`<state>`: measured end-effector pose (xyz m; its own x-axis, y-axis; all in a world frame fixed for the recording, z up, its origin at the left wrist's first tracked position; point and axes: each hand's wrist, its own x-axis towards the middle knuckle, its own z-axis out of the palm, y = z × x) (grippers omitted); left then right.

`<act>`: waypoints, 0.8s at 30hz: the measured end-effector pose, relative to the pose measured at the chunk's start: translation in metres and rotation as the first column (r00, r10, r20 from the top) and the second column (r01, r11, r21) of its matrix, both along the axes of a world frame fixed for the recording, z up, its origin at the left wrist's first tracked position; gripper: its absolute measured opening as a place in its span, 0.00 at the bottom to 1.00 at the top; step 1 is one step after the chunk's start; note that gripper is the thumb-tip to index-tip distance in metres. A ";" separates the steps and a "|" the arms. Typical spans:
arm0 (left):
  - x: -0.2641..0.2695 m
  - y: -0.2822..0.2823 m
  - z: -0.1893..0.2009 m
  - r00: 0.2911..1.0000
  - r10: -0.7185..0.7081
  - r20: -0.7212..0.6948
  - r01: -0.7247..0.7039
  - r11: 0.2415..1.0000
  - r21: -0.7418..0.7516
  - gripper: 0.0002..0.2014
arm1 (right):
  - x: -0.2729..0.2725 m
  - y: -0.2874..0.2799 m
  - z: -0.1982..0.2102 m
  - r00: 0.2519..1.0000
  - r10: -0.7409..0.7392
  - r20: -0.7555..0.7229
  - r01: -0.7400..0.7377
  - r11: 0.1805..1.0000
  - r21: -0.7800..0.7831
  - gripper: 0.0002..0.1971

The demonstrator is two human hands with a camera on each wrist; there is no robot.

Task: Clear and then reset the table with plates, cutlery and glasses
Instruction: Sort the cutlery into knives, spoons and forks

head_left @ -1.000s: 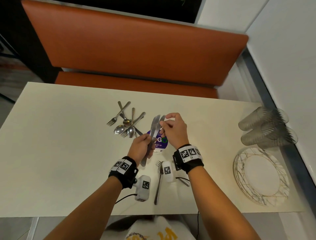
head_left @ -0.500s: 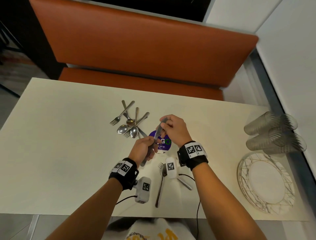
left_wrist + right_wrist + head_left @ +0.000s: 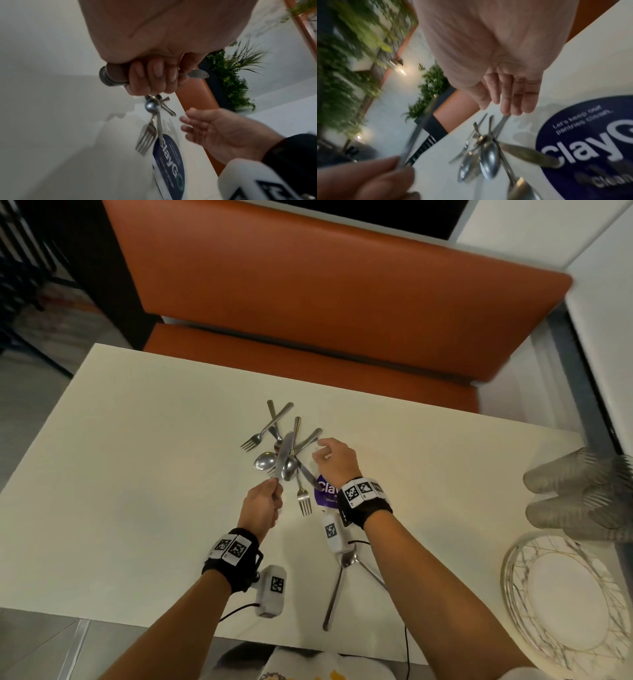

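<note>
Clearing done, resetting barely begun: your left hand (image 3: 262, 506) clenches a knife (image 3: 283, 455), your right hand (image 3: 334, 460) reaches slack-fingered at the mid-table cutlery heap (image 3: 274, 440); plates (image 3: 568, 604) and glasses (image 3: 579, 491) wait stacked far right.

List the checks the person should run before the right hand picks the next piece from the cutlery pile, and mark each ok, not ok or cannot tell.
1. Left hand grip on the knife is firm: ok, fingers curled round the handle.
2. Right hand is free: ok, fingers open, holding nothing.
3. Right hand is at the cutlery pile: ok, fingertips reach a handle end.
4. Pieces in the pile lie separate: not ok, they cross and overlap.
5. Plates and glasses are out of the way: ok, at the table's right edge.
6. Cutlery is clean: cannot tell.
</note>
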<state>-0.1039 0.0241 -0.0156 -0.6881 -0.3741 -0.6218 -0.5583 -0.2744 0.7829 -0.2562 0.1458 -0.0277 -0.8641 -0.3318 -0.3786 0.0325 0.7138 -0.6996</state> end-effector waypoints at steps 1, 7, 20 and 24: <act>0.003 -0.007 -0.001 1.000 0.016 0.009 -0.016 1.000 -0.001 0.18 | -0.002 -0.007 -0.012 1.000 0.018 0.009 -0.019 0.998 0.067 0.23; 0.017 -0.037 -0.004 0.995 0.088 0.045 -0.086 0.996 -0.027 0.16 | -0.001 -0.050 -0.050 0.985 0.157 -0.073 -0.136 0.963 0.234 0.32; 0.014 -0.054 -0.009 0.991 0.136 0.006 -0.136 0.990 0.025 0.19 | 0.043 -0.088 -0.053 0.967 0.221 -0.124 -0.217 0.975 0.048 0.22; 0.012 -0.056 -0.009 0.988 0.154 0.000 -0.154 0.987 0.046 0.19 | 0.038 -0.061 -0.056 0.992 0.055 -0.116 -0.058 0.998 -0.024 0.17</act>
<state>-0.0916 -0.0320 -0.0244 -0.6267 -0.4473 -0.6381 -0.5038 -0.3922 0.7697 -0.2185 0.0844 -0.0839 -0.8811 -0.3898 -0.2678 -0.0890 0.6928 -0.7156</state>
